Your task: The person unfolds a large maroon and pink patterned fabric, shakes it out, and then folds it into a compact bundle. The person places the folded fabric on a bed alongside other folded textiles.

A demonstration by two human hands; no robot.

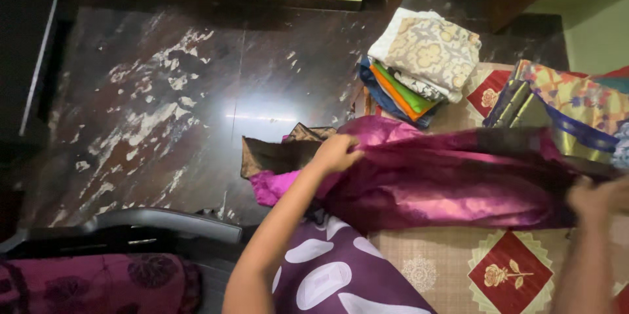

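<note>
1. The left hand (337, 152) is pinching the upper edge of a magenta silk cloth (445, 179) – fingers closed on the fabric, keeping it taut.
2. The right hand (599, 197), blurred, is gripping the cloth's other end, so it is stretching flat over the patterned mat (498, 274).
3. A stack of folded fabrics (419, 65) is lying just beyond, on the mat's far corner and dark floor (164, 104).

Dim room, glare on floor (262, 114), right edge perhaps motion-blurred.
</note>
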